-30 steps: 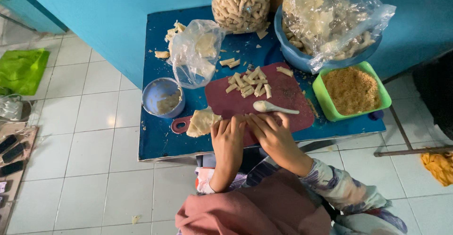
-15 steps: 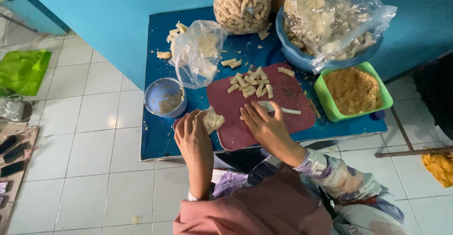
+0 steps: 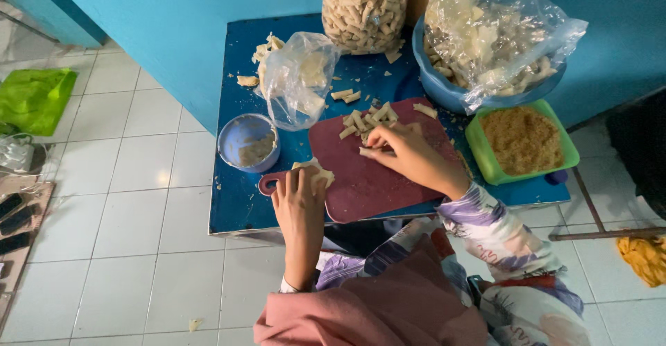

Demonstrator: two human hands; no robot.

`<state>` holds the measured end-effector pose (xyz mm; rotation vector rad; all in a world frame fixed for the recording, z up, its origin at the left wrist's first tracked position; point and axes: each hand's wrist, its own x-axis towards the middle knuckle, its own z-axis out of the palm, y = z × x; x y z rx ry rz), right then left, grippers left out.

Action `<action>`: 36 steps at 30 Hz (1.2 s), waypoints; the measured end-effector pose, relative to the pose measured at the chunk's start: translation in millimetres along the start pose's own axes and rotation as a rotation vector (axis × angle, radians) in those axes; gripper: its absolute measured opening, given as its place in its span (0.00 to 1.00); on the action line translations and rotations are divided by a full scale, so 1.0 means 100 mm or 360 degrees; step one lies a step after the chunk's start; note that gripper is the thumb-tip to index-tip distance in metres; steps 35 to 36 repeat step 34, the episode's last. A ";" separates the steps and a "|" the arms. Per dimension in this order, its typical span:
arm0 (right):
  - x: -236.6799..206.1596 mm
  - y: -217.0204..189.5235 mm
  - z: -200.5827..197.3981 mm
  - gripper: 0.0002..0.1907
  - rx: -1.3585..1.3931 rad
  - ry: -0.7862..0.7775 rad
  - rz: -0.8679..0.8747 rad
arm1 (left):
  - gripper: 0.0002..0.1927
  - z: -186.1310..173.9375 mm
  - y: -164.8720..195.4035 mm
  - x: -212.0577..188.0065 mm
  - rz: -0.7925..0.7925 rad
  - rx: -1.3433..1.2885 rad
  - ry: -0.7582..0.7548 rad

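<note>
A dark red cutting board (image 3: pixel 361 179) lies on a small blue table (image 3: pixel 236 207). My left hand (image 3: pixel 300 200) rests at the board's left end, fingers on a stack of pale thin wrappers (image 3: pixel 316 173). My right hand (image 3: pixel 402 153) reaches across the board and its fingers pinch a small rolled piece beside a pile of several pale rolled pieces (image 3: pixel 368 120) at the board's far edge. The white spoon is hidden under my right hand.
A small blue bowl (image 3: pixel 248 141) with paste stands left of the board. A clear bag (image 3: pixel 298 79), a tall bag of rolls (image 3: pixel 364 6), a blue basin with a plastic bag (image 3: pixel 485 47) and a green tub of crumbs (image 3: pixel 522 141) ring the board. White tiled floor lies to the left.
My left hand slid left onto the wrapper stack. My right hand moved from the near board edge up to the pile of rolled pieces, covering the spoon.
</note>
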<state>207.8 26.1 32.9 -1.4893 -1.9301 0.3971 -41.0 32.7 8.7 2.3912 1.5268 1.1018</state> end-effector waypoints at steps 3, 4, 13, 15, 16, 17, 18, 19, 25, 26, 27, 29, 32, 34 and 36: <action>0.08 0.01 -0.13 0.10 -0.0333 0.0211 -0.0076 | 0.05 -0.02 -0.02 -0.01 -0.0056 -0.0135 0.0004; 0.12 0.01 -0.16 0.09 -0.0461 0.0288 -0.0124 | 0.05 -0.02 -0.02 -0.01 -0.0040 -0.0119 0.0023; -0.03 -0.43 0.35 0.11 -0.0770 0.0511 -0.0493 | 0.05 -0.06 -0.01 0.03 -0.0265 -0.0343 0.0224; -0.12 -0.61 0.58 0.17 -0.0622 0.0313 -0.0611 | 0.05 -0.11 -0.03 0.02 -0.0342 -0.0499 0.0201; -0.13 -0.69 0.68 0.19 -0.0596 0.0262 -0.0633 | 0.06 -0.14 -0.06 0.04 -0.0410 -0.0602 0.0195; -0.13 -0.73 0.72 0.21 -0.0572 0.0212 -0.0655 | 0.06 -0.18 -0.10 0.06 -0.0476 -0.0706 0.0190; -0.13 -0.74 0.72 0.21 -0.0613 0.0212 -0.0654 | 0.06 -0.21 -0.14 0.08 -0.0543 -0.0811 0.0182; -0.14 -0.75 0.71 0.20 -0.0653 0.0208 -0.0652 | 0.06 -0.24 -0.15 0.08 -0.0577 -0.0819 0.0233; -0.50 -0.53 0.23 0.19 -0.0698 0.0506 -0.0310 | 0.07 -0.09 -0.06 -0.01 -0.0283 -0.0483 0.0400; -0.55 -0.48 0.14 0.17 -0.0776 0.0498 -0.0176 | 0.07 0.02 0.02 -0.01 -0.0179 -0.0386 0.0401; -0.60 -0.43 0.06 0.15 -0.0854 0.0494 -0.0041 | 0.07 0.13 0.12 -0.03 -0.0070 -0.0289 0.0401; -0.67 -0.34 -0.01 0.15 -0.0924 0.0464 0.0101 | 0.05 0.34 0.32 -0.06 0.0033 -0.0195 0.0155; -0.72 -0.19 0.01 0.19 -0.0831 0.0418 0.0116 | 0.05 0.52 0.55 -0.20 0.0196 -0.0210 -0.0104; -0.72 -0.07 0.06 0.18 -0.0661 0.0419 0.0135 | 0.06 0.54 0.53 -0.26 0.0382 -0.0187 -0.0083; -0.72 -0.07 0.06 0.18 -0.0661 0.0419 0.0135 | 0.06 0.54 0.53 -0.26 0.0382 -0.0187 -0.0083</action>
